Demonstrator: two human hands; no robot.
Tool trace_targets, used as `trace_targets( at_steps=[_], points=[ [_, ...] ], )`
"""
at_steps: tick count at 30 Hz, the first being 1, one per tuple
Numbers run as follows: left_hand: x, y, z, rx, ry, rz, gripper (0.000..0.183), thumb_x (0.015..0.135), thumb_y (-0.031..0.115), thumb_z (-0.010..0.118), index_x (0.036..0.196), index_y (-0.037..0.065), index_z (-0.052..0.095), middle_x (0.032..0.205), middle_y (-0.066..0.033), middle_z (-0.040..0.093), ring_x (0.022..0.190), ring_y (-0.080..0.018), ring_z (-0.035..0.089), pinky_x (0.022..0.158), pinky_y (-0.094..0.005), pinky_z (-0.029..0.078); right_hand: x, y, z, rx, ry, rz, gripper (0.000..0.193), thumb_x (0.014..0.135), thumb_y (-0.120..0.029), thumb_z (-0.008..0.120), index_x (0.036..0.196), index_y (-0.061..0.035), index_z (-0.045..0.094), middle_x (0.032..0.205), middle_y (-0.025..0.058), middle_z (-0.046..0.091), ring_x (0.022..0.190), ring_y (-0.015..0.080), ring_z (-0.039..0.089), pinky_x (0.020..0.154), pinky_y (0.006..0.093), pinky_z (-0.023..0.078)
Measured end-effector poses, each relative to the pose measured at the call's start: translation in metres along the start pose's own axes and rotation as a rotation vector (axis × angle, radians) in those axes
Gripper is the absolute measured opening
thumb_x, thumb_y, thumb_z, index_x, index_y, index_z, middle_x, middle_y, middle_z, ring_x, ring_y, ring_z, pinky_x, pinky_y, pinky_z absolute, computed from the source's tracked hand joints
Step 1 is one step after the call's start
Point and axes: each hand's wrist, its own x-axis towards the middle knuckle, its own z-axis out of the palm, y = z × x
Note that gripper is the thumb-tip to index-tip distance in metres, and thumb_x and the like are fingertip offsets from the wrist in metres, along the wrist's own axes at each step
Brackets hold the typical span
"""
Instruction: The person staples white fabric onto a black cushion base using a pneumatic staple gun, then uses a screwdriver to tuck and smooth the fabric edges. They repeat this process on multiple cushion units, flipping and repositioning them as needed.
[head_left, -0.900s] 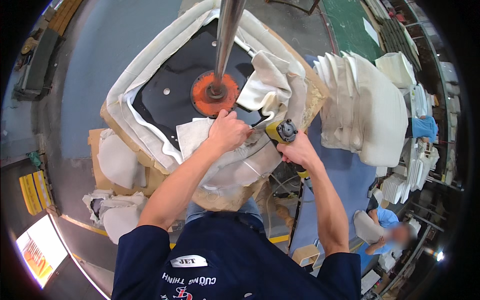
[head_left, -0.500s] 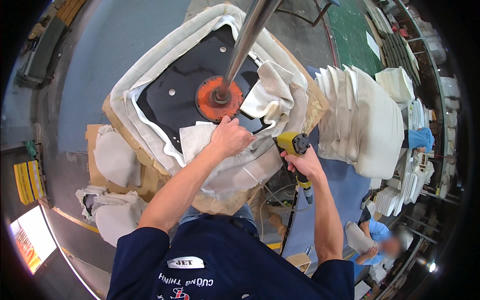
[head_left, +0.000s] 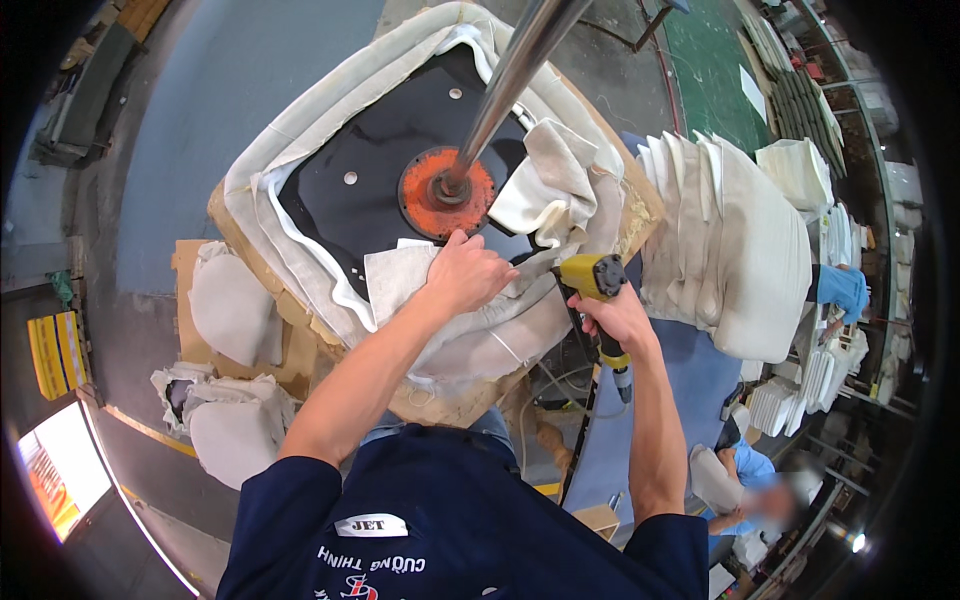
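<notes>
A seat cushion [head_left: 300, 130] in pale grey fabric lies bottom up, its black base panel [head_left: 340, 215] showing. An orange-red round disc [head_left: 418, 208] on a shiny metal rod [head_left: 515, 80] presses down on the panel. Along the near edge, my left hand [head_left: 468, 275] is closed on a fabric flap [head_left: 395, 280]; its fingertips are partly hidden. My right hand [head_left: 618, 318] grips a yellow and black air staple gun [head_left: 590, 274], its nose beside the cushion's near right side. A bunched fabric flap [head_left: 545, 180] lies over the panel's right part.
The cushion rests on a worn padded stand [head_left: 640, 205]. At right is a stack of pale covered cushions [head_left: 745, 250] on a blue surface [head_left: 665, 380]. More pale pieces [head_left: 230, 310] lie on cardboard at left. An air hose [head_left: 545, 385] hangs below. Co-workers in blue [head_left: 755, 465] are at right.
The view has shifted slightly, so the cushion sits a little further right. My hands keep nearly the same places and grips. A co-worker at the far right has moved an arm.
</notes>
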Motion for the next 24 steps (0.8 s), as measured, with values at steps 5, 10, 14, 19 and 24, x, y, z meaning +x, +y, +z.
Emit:
trace_targets(
  at_steps=[5, 10, 14, 19, 24],
  points=[
    [0.0, -0.003, 0.002, -0.014, 0.063, -0.005, 0.035, 0.101, 0.038, 0.062, 0.078, 0.016, 0.076, 0.074, 0.0018, 0.07, 0.082, -0.022, 0.06, 0.078, -0.0401, 0.041, 0.0, 0.008, -0.008, 0.116, -0.01, 0.018, 0.033, 0.084, -0.001, 0.068, 0.116, 0.0033, 0.065, 0.094, 0.0077, 0.074, 0.055, 0.0128, 0.062, 0.049, 0.0284, 0.05],
    [0.0, -0.003, 0.005, -0.055, 0.077, -0.003, 0.039, 0.101, 0.039, 0.061, 0.075, 0.015, 0.076, 0.074, 0.0012, 0.071, 0.082, -0.0221, 0.061, 0.079, -0.041, 0.041, 0.003, 0.003, -0.008, -0.006, -0.029, 0.006, 0.03, 0.084, -0.003, 0.069, 0.113, 0.0041, 0.066, 0.09, 0.0073, 0.074, 0.056, 0.013, 0.064, 0.05, 0.0285, 0.051],
    [0.0, -0.003, 0.007, -0.065, 0.089, -0.025, 0.035, 0.099, 0.038, 0.064, 0.077, 0.014, 0.076, 0.076, -0.0003, 0.07, 0.083, -0.0231, 0.061, 0.08, -0.042, 0.042, 0.004, -0.008, -0.001, -0.109, 0.005, 0.026, 0.025, 0.083, -0.005, 0.069, 0.105, 0.0052, 0.067, 0.079, 0.0081, 0.071, 0.056, 0.0144, 0.066, 0.051, 0.0295, 0.053],
    [-0.02, 0.005, -0.021, -0.057, 0.208, -0.181, 0.026, 0.095, 0.036, 0.069, 0.096, 0.01, 0.071, 0.105, -0.0077, 0.069, 0.094, -0.0257, 0.06, 0.083, -0.0435, 0.044, 0.003, -0.016, 0.001, -0.211, 0.053, 0.0, 0.023, 0.081, -0.007, 0.066, 0.099, 0.007, 0.065, 0.072, 0.0103, 0.069, 0.055, 0.0164, 0.067, 0.052, 0.0316, 0.055],
    [-0.087, -0.012, -0.051, -0.008, 0.264, -0.512, 0.039, 0.091, 0.036, 0.074, 0.115, 0.007, 0.065, 0.113, -0.0094, 0.066, 0.108, -0.0298, 0.06, 0.09, -0.0458, 0.044, 0.01, -0.006, -0.009, -0.243, 0.038, -0.053, 0.02, 0.08, -0.008, 0.066, 0.093, 0.0072, 0.066, 0.068, 0.0105, 0.068, 0.054, 0.0174, 0.067, 0.052, 0.0335, 0.055]
  ],
)
